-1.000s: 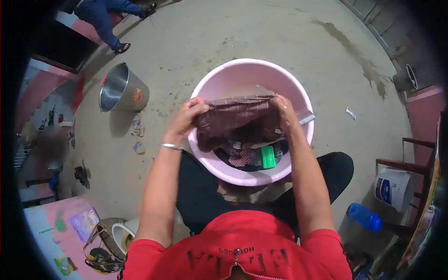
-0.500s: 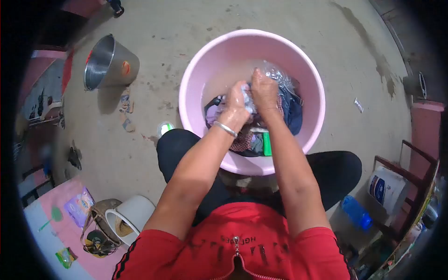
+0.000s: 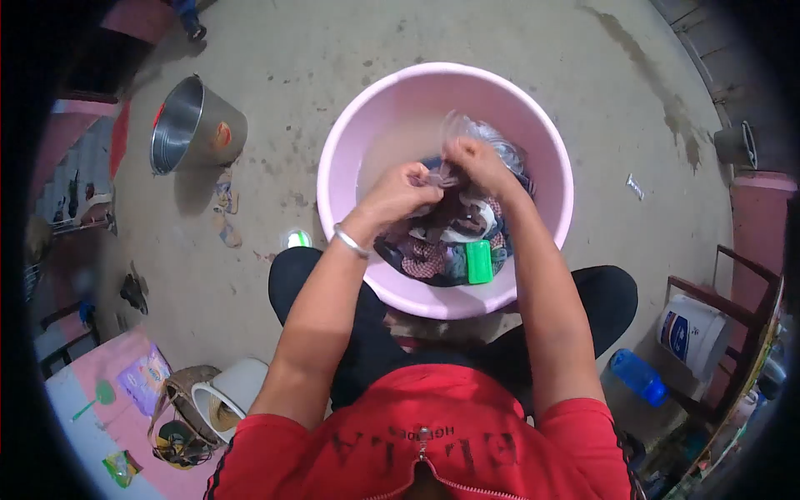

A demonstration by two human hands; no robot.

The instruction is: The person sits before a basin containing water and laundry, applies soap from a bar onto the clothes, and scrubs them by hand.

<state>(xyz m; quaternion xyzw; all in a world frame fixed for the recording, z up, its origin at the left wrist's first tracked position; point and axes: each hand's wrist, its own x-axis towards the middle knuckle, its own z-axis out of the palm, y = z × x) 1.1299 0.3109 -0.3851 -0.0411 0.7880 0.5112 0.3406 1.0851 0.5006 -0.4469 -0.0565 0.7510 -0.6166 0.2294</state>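
Observation:
A large pink tub point(image 3: 333, 150) of cloudy water and wet clothes stands between my knees. My left hand point(image 3: 402, 192), with a bangle at its wrist, pinches the edge of a thin, pale wet cloth point(image 3: 447, 175). Closed on another part of that cloth, my right hand point(image 3: 477, 161) is slightly farther away and to the right. Glossy, whitish material point(image 3: 497, 142) bulges behind the right hand; whether it belongs to the same piece I cannot tell. Below the hands lie dark and checked clothes point(image 3: 423, 260). A green bar of soap point(image 3: 479, 262) rests on them near the tub's front.
A steel bucket point(image 3: 218, 125) stands at the upper left. Beside my left knee is a small container with something green point(image 3: 297, 240). A white tub point(image 3: 237, 392) and a purple packet point(image 3: 146, 375) are at the lower left. A blue bottle point(image 3: 637, 377) lies at the right near a white bucket point(image 3: 692, 329).
My hands have moved apart, the left one toward the left, and the bunched pale cloth is now stretched between them. The green soap shows more fully.

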